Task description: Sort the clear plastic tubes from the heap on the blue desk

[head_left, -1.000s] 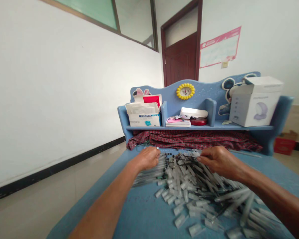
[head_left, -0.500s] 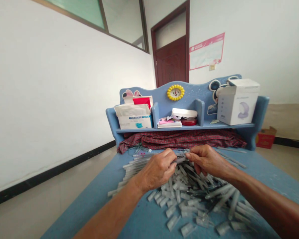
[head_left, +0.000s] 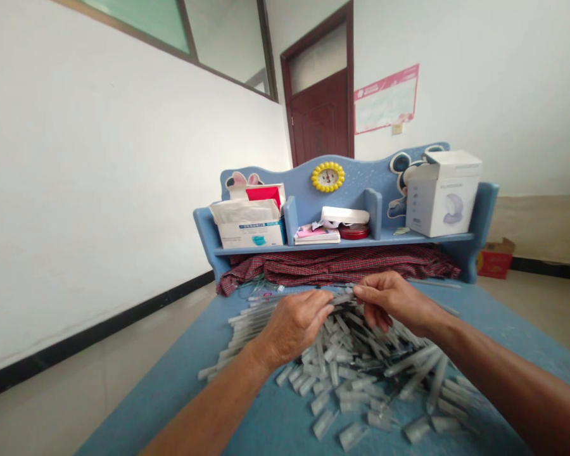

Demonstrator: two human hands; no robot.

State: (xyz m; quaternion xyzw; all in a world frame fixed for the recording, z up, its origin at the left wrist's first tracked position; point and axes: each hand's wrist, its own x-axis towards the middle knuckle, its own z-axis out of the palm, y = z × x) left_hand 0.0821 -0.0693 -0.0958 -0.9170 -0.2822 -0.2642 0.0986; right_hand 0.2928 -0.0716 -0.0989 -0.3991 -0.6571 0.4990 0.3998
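Observation:
My left hand (head_left: 300,320) is closed over the pile, its fingers wrapped round a translucent pen barrel (head_left: 344,297) that sticks out toward the right. Thumb and forefinger of my right hand (head_left: 395,303) pinch at the barrel's far end; its other fingers curl loosely below. Whether a smaller part sits in that pinch is hidden. Beneath both hands lies a heap of clear pen caps (head_left: 351,437) with clips, mixed with thin dark refills (head_left: 361,329). More frosted barrels (head_left: 240,335) lie in a row left of my left hand, and several (head_left: 415,361) rest near my right forearm.
Everything lies on a blue desk (head_left: 171,386). A checked cloth (head_left: 313,267) is bunched under the blue shelf (head_left: 247,251) at the back. On that shelf stand a mask box (head_left: 251,231), a red round tin (head_left: 354,232) and a white carton (head_left: 441,196).
The view has shifted slightly, moving the scene a little left. My hands stay close together over the heap, and the right fingers have drawn slightly away from the left hand.

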